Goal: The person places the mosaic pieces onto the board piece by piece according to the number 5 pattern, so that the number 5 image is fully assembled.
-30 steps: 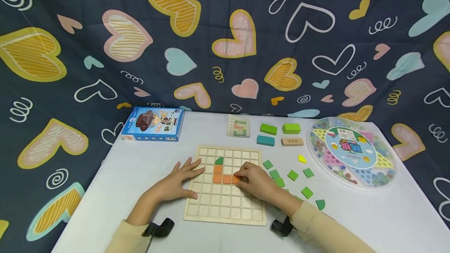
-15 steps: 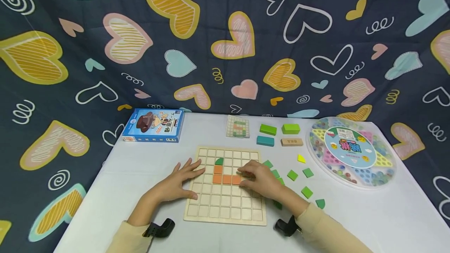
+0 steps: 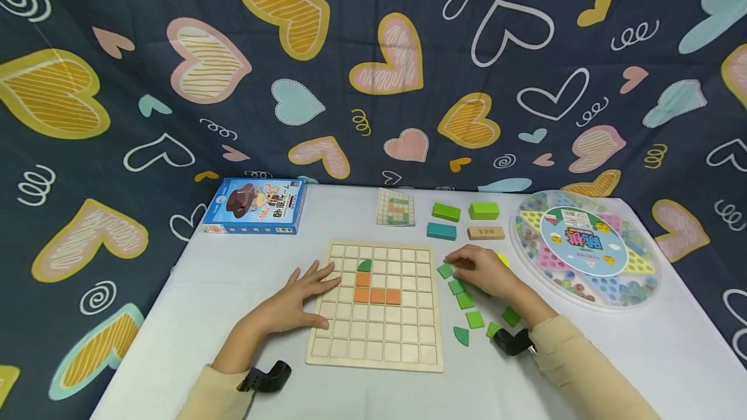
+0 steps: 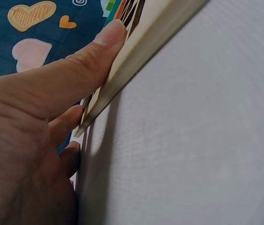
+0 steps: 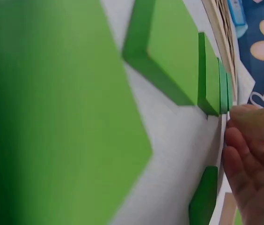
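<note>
My left hand rests with spread fingers on the left edge of a wooden grid board; in the left wrist view its thumb presses the board's rim. On the board lie several orange square tiles in an L shape, with a green quarter-round tile above them. My right hand is right of the board, thumb and index fingertips at a dark green square tile. No firm grip on it shows. In the right wrist view, the thumb is close to the row of green tiles.
Loose green tiles and a quarter-round piece lie right of the board. Behind stand a pattern card, several blocks, a blue box and a round marble game. A yellow piece is partly hidden.
My right hand has let go of the orange tile at the right end of the row and moved right to the loose green tiles. The left hand has stayed put.
</note>
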A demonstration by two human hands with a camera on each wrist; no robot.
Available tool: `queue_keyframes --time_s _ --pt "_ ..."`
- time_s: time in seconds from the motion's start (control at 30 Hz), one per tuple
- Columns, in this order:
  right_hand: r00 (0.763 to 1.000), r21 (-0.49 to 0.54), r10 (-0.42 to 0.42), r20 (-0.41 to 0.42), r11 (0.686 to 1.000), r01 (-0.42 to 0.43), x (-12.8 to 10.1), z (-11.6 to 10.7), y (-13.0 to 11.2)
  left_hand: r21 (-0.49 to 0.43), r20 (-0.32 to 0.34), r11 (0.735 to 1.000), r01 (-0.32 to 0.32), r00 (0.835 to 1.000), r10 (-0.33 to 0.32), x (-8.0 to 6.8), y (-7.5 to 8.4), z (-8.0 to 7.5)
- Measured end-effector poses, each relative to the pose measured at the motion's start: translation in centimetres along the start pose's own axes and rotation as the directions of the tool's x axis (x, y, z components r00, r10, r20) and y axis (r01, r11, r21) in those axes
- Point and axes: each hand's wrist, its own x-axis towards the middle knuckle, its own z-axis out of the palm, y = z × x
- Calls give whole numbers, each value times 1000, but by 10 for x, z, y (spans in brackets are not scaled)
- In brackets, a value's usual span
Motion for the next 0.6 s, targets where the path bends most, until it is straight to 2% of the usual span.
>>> queue_keyframes --time_s 0.37,0.6 --pt "989 -37 -123 87 991 127 9 1 2 -6 -5 1000 1 1000 -1 0 0 2" --pt "997 13 -58 41 998 57 7 -1 -1 2 2 1000 12 1000 -12 0 -1 1"
